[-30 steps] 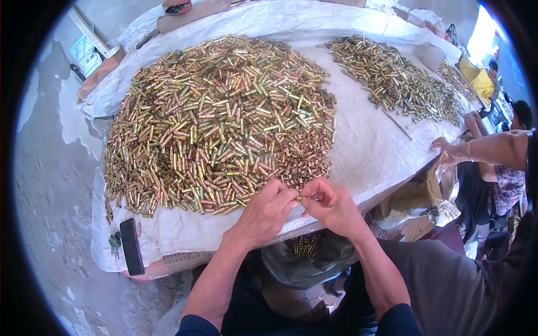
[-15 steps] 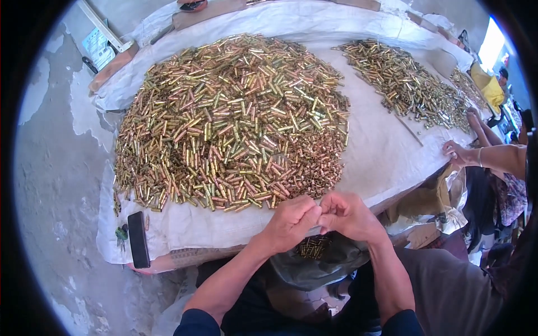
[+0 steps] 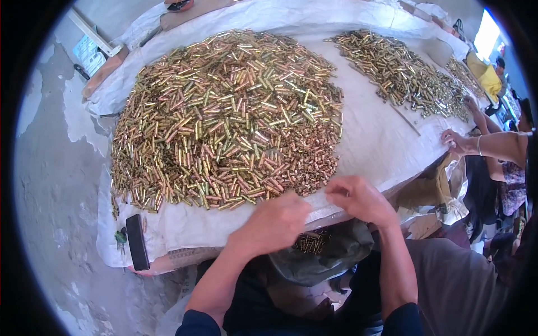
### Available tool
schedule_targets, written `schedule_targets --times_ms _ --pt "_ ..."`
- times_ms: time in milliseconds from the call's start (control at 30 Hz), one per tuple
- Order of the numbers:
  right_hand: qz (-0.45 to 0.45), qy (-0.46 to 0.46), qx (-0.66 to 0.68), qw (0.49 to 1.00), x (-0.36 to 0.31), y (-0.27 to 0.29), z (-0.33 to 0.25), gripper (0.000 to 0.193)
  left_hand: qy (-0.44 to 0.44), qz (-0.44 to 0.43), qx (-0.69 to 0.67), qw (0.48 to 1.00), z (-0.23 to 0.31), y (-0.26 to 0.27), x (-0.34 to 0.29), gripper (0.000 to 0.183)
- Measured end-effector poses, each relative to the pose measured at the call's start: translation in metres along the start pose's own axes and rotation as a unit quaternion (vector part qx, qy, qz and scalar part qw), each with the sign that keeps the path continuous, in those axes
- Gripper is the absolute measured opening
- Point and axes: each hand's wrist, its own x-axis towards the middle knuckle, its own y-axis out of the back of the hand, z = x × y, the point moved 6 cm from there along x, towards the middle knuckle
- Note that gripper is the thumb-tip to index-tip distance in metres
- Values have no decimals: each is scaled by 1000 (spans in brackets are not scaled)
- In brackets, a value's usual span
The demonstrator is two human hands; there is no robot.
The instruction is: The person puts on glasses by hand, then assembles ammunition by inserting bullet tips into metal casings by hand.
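Observation:
A large heap of gold-coloured metal sleeves (image 3: 224, 117) lies on the white sheet, with a patch of short, copper-toned pieces (image 3: 314, 162) at its near right edge. My left hand (image 3: 274, 221) is at the heap's near edge, closed and slightly blurred; what its fingers hold, if anything, is hidden. Beside that patch, apart from the left hand, my right hand (image 3: 358, 199) has its fingers curled in toward the thumb. Anything in that grip is too small to make out. Below both hands sits a dark bag (image 3: 336, 257) with small brass-coloured pieces (image 3: 312, 242) inside.
A black phone (image 3: 137, 242) and green-topped keys (image 3: 120, 238) lie at the sheet's near left corner. A second heap of metal pieces (image 3: 403, 75) is at the far right, with a thin rod (image 3: 406, 120) near it. Another person's hand (image 3: 457, 141) rests at the right edge.
My hands were together above the bag and have separated. The left moved left and the right moved up and right, toward the copper-toned pieces. The view has shifted slightly.

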Motion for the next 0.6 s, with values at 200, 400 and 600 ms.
schedule_targets --times_ms 200,400,600 --pt "71 131 -155 977 15 -35 -18 15 135 93 231 959 -45 36 0 18" --pt "53 58 -234 969 20 -46 -20 17 142 120 235 954 -62 38 23 25" --pt "48 28 -266 962 20 -46 -16 21 158 135 217 954 -62 32 37 24"
